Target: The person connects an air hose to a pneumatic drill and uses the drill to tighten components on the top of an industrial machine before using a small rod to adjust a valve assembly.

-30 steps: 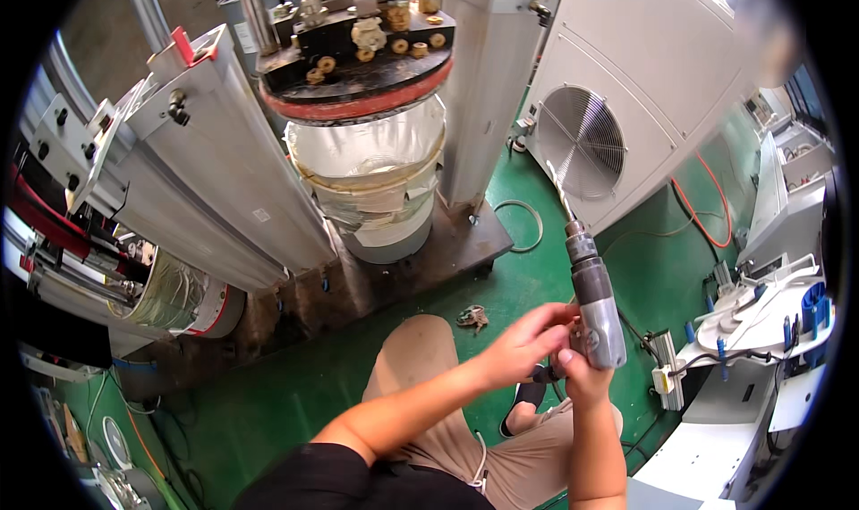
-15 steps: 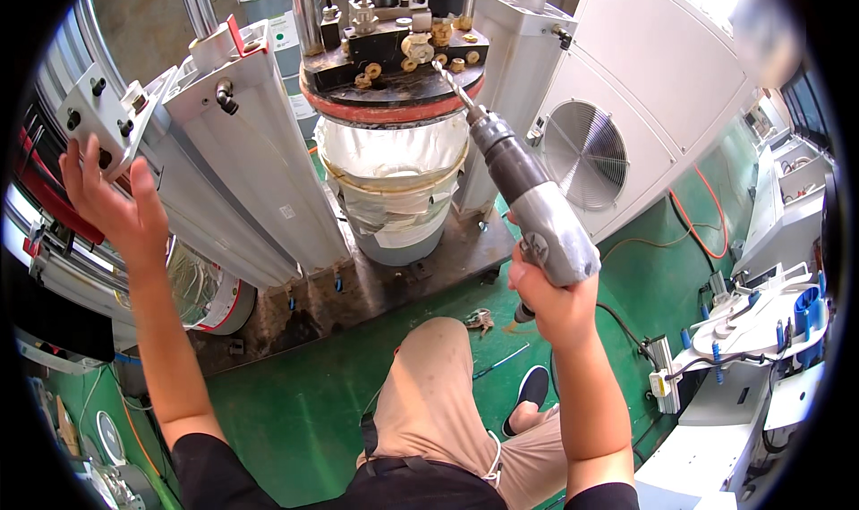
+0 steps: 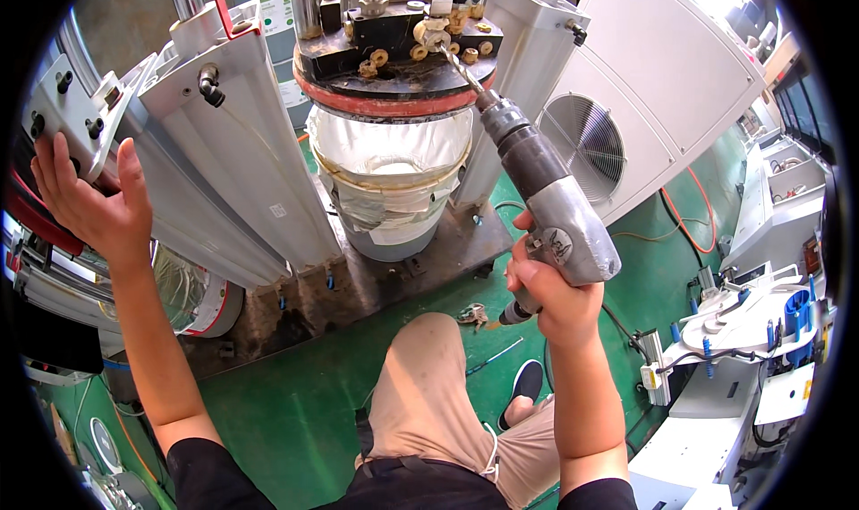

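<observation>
My right hand [image 3: 559, 300] is wrapped round the grip of a silver pistol-shaped power drill [image 3: 573, 224] with a black front and chuck. Its long twist bit [image 3: 463, 69] points up and left, the tip at or just in front of a pale, residue-crusted fitting [image 3: 431, 36] on a black block. Whether the tip touches cannot be made out. That block sits on a round black plate with a red rim [image 3: 385, 104], above a lined pail [image 3: 394, 242]. At far left my left hand [image 3: 98, 201], fingers spread, lies against a pale metal bracket [image 3: 67, 107] with black bolts.
Tall grey columns [image 3: 237, 152] flank the pail on a dark stained base plate [image 3: 268, 318]. A white cabinet with a round fan grille [image 3: 583, 143] stands at right. An orange hose [image 3: 707, 215] and a thin blue-handled rod [image 3: 492, 356] lie on the green floor.
The drill has come up a little, and its tip is closer to the crusted fitting. My view has shifted slightly. My left hand stays by the bracket.
</observation>
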Demonstrator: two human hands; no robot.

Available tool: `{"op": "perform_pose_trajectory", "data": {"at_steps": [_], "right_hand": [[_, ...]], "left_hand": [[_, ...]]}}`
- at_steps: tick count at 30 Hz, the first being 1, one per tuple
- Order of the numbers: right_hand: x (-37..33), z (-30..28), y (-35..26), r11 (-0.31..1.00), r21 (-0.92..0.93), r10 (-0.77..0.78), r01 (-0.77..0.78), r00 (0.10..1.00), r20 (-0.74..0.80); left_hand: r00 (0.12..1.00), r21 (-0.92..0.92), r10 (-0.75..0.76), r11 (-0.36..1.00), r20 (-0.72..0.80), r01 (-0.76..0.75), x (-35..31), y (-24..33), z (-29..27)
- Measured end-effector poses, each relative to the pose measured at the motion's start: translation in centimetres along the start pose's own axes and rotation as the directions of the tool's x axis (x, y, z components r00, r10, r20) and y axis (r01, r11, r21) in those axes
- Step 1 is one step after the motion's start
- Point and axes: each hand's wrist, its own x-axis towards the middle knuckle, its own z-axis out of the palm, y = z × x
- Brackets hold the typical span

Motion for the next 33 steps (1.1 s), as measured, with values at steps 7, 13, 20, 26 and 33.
{"op": "perform_pose_trajectory", "data": {"at_steps": [7,13,20,26,33], "right_hand": [[0.1,-0.1,-0.1,1.0,-0.002,0.022,-0.022,1.0,0.021],[0.1,-0.1,-0.3,0.996,-0.085,0.043,-0.04,0.998,0.038],[-0.2,0.4,-0.3,1.0,0.004,0.012,-0.012,1.0,0.011],[-0.3,0.1,-0.5,1.0,-0.005,0.008,-0.008,0.999,0.049],[-0.1,1.0,-1.2,0.996,-0.082,0.018,-0.02,1.0,-0.02]], "left_hand": [[0.999,0.018,-0.02,1.0,0.028,0.019,-0.1,0.2,-0.2],[1.0,0.001,-0.015,1.0,0.025,0.015,-0.4,-0.3,0.0],[0.998,-0.008,-0.057,0.998,0.009,0.057,-0.5,0.1,-0.1],[0.999,-0.013,-0.044,0.999,-0.017,0.044,-0.4,0.0,-0.1],[0.999,-0.028,-0.037,0.999,0.015,0.038,-0.4,-0.3,-0.2]]}}
